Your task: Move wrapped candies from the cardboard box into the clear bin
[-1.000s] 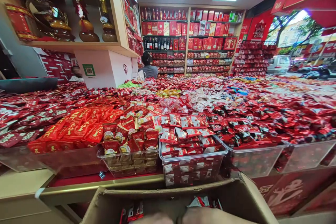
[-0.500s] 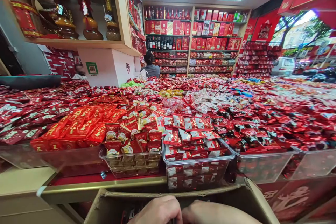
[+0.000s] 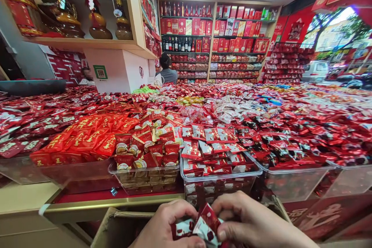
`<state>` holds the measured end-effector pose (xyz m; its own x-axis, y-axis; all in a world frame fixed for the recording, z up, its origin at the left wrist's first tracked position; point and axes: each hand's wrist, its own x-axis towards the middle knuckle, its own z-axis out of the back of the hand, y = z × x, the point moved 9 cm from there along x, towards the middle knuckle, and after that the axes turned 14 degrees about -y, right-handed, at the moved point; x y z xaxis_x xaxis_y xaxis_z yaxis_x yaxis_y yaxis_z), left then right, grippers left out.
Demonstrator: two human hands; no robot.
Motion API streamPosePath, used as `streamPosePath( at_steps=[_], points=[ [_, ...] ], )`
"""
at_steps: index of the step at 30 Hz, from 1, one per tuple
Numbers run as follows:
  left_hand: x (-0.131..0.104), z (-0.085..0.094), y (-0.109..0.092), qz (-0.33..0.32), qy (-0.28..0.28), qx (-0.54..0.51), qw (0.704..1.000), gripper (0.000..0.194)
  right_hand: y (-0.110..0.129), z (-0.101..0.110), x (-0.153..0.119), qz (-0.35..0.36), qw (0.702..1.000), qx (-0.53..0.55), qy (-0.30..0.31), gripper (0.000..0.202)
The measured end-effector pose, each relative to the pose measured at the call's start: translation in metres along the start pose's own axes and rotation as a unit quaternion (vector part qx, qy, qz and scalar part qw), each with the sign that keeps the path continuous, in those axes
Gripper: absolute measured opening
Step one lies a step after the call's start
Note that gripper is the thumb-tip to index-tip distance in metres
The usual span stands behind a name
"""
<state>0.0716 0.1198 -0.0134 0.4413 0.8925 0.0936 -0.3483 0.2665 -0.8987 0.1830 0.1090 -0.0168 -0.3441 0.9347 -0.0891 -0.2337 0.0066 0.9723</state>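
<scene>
Red-and-white candy packets (image 3: 207,224) sit between my two hands, just above an open cardboard box (image 3: 112,223). My left hand (image 3: 165,226) is closed around packets from the left, its thumb along the bottom of the view. With thumb and fingers, my right hand (image 3: 244,217) grips a packet from the right. Directly ahead stands a clear plastic bin (image 3: 221,178) heaped with similar red-and-white packets (image 3: 213,147). My hands and arms hide most of the box.
A bin of durian packets (image 3: 148,151) and bright red packets (image 3: 87,135) lie to the left; dark red packets (image 3: 279,151) fill a bin at right. The counter's gold edge (image 3: 116,203) runs ahead. A person (image 3: 167,70) is by the back shelves (image 3: 213,42).
Both hands have come up out of the cardboard box with red-and-white candy packets now visible in them. The view has shifted slightly.
</scene>
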Motion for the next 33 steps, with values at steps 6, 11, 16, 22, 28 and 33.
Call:
streamPosePath(
  at_steps=[6,11,16,22,28,33],
  points=[
    [0.002,0.001,0.009,0.088,-0.055,-0.153,0.983,0.041,0.004,0.007,0.005,0.005,0.993,0.116,-0.035,0.031],
    [0.001,-0.005,0.006,0.085,-0.039,-0.160,0.983,0.038,0.004,-0.001,0.003,0.002,0.995,0.091,-0.028,0.030],
    [-0.001,-0.006,0.008,0.093,-0.046,-0.162,0.981,0.040,0.010,-0.006,0.000,0.043,0.994,0.094,-0.028,0.029],
    [-0.001,0.000,-0.002,0.027,-0.038,-0.073,0.996,0.040,0.012,-0.007,0.002,0.063,0.994,0.086,-0.035,0.030],
    [-0.001,-0.006,-0.008,-0.042,0.003,-0.009,0.999,0.052,0.017,-0.002,0.003,0.095,0.992,0.014,-0.085,0.032],
    [-0.002,-0.011,-0.004,-0.028,-0.004,-0.068,0.997,0.052,0.019,-0.003,0.001,0.109,0.990,0.015,-0.087,0.037]
  ],
)
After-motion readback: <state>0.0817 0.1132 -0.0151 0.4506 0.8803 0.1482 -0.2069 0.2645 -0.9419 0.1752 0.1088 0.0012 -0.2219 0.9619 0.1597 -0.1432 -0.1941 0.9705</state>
